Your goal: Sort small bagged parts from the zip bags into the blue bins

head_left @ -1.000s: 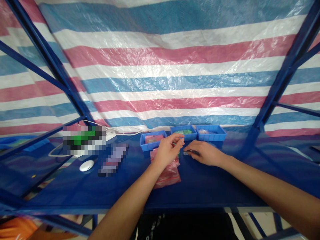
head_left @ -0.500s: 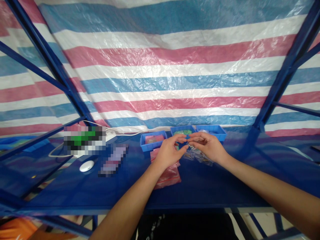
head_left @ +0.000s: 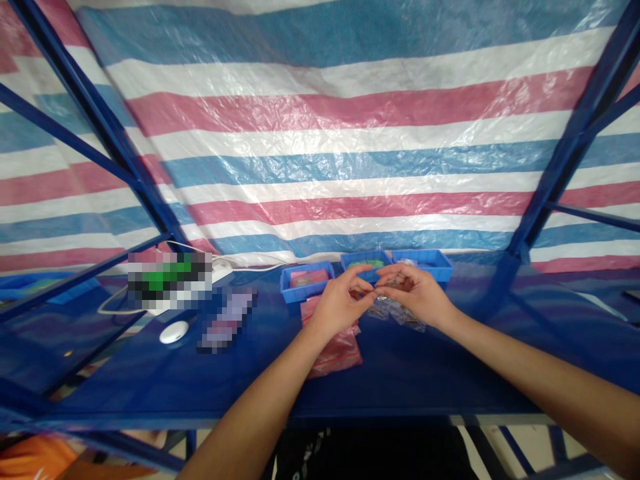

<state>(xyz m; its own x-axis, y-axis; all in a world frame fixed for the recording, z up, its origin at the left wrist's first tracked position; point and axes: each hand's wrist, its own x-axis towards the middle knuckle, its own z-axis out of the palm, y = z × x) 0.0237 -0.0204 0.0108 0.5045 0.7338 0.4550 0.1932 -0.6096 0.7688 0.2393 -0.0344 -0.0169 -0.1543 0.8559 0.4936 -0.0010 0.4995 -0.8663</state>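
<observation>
My left hand [head_left: 344, 303] and my right hand [head_left: 421, 293] meet above the blue table, fingertips nearly touching. Both have curled fingers with the thumbs drawn in. Whatever sits between the fingertips is too small to make out. Under my left hand and wrist lie red zip bags [head_left: 336, 357]. Small clear plastic bags [head_left: 411, 323] with thin contents rest below my right hand. Just beyond the hands stand a blue bin [head_left: 306, 294] of pinkish packets, a second blue bin [head_left: 356, 258] with green items, and a third blue bin [head_left: 439, 269] with whitish items.
A white round case [head_left: 173, 332] lies on the left, beside a blurred-out flat object [head_left: 229, 320]. Behind them are a white power strip [head_left: 220, 270] and cables. Blue metal posts frame the table [head_left: 400, 387], with a striped plastic sheet [head_left: 320, 147] behind. A person's orange clothing [head_left: 37, 459] shows lower left.
The fingers have shifted slightly: my left fingers curl in more, and the thumb and fingertips of both hands have come closer together. The bags and bins have stayed put.
</observation>
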